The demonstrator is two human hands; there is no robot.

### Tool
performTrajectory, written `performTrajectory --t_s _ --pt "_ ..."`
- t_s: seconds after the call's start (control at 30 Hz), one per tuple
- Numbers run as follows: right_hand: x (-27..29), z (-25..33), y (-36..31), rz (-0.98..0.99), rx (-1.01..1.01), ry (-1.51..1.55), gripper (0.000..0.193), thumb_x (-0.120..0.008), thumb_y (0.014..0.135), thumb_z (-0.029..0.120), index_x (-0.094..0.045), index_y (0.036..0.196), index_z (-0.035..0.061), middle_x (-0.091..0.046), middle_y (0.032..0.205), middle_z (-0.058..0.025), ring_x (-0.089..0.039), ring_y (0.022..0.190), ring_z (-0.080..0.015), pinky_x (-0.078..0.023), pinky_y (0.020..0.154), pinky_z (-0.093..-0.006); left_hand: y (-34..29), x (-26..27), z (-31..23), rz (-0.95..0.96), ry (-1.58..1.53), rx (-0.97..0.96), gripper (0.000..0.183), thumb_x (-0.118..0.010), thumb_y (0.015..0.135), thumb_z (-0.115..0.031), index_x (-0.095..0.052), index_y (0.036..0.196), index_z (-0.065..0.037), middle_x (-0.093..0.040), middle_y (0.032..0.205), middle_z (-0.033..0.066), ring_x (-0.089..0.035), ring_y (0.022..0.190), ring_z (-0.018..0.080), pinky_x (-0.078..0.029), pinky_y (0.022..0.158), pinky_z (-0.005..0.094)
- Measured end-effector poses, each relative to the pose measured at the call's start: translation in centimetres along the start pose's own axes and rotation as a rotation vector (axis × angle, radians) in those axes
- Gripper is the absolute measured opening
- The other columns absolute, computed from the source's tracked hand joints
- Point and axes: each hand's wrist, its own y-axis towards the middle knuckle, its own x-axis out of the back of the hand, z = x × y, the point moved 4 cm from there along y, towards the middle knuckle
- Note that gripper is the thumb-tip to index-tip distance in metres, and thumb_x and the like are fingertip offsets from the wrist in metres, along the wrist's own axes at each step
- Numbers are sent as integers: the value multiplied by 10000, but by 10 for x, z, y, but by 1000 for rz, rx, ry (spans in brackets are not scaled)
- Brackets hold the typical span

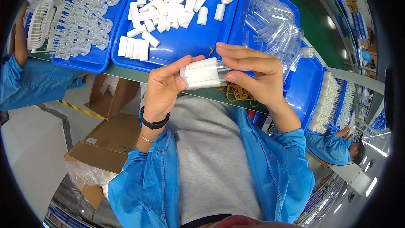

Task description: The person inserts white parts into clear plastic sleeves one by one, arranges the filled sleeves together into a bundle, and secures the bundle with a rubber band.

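A small bundle of clear plastic tubes with white cylindrical pieces in them (202, 73) is held level between my hands, above the table's near edge. My left hand (165, 82) is closed round its left end, thumb in front. At the bundle's right end, my right hand (255, 69) pinches the clear tube ends between thumb and fingers. Just beyond is a blue tray (177, 52) of loose white cylinders (173, 4), with several lined up in a row (133, 48) at its near left. Yellow rubber bands (238, 94) lie in a heap beneath my right hand; a single one (210, 50) lies on the tray.
Clear tubes (272, 23) fill a blue tray to the right. White pronged parts (86, 17) crowd a tray at the left. Finished-looking rows of white-and-clear pieces (327, 101) stand far right. Cardboard boxes (103, 141) sit at my left; co-workers in blue (40, 80) are on both sides.
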Motion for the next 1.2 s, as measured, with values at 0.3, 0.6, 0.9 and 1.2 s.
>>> performTrajectory --t_s 0.3,0.6,0.9,1.2 --pt "-6 -10 1 44 -196 107 236 -708 714 -4 -683 947 24 -633 1067 -150 -610 998 -251 -488 876 -341 -2 2 0 -22 59 11 434 -645 827 -214 -539 1198 -16 -517 1198 263 -554 1086 296 -469 910 384" --pt "-16 -5 7 73 -16 165 500 -766 678 85 -556 1131 96 -537 1219 -89 -575 1035 -220 -512 732 -289 6 -1 6 -24 -188 18 353 -615 845 -214 -500 1109 -9 -461 1259 243 -525 1118 297 -485 899 385" --pt "-23 12 11 146 56 -186 587 -761 661 114 -532 1201 118 -589 1132 -55 -589 978 -225 -491 754 -300 5 0 16 31 -306 105 405 -557 876 -350 -446 1084 -20 -485 1198 175 -519 1108 254 -506 860 383" --pt "12 18 15 141 189 -402 441 -739 677 167 -605 1085 68 -615 1072 -85 -572 987 -263 -446 847 -371 -2 5 13 20 -34 134 587 -638 815 -406 -488 1167 40 -586 1081 129 -589 971 187 -472 848 296"
